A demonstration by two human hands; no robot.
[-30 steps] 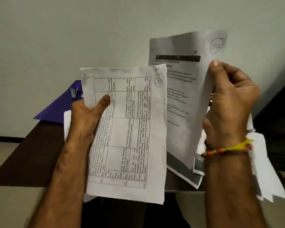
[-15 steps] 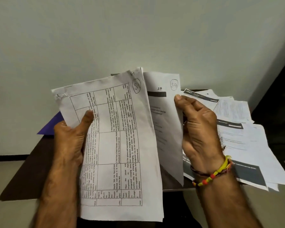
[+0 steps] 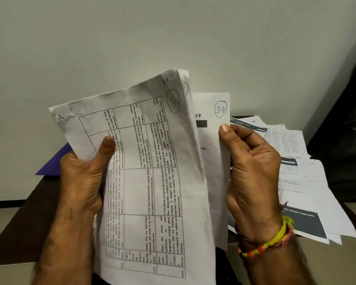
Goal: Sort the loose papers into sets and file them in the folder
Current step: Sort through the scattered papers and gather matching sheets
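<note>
Hands gripping marked sheets
Left hand (image 3: 81, 179) is clutching the creased table sheet (image 3: 152, 182); right hand (image 3: 253, 171) is pinching the "S-7" page (image 3: 214, 140).

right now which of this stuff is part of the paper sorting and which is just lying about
Part of the job:
- table-printed sheet marked S-1, held by the left hand
- sheet marked S-7, pinched by the right hand
- loose papers spread on the table
- purple folder, mostly hidden

Just there:
- dark table
- beaded wristbands
- wall
</note>
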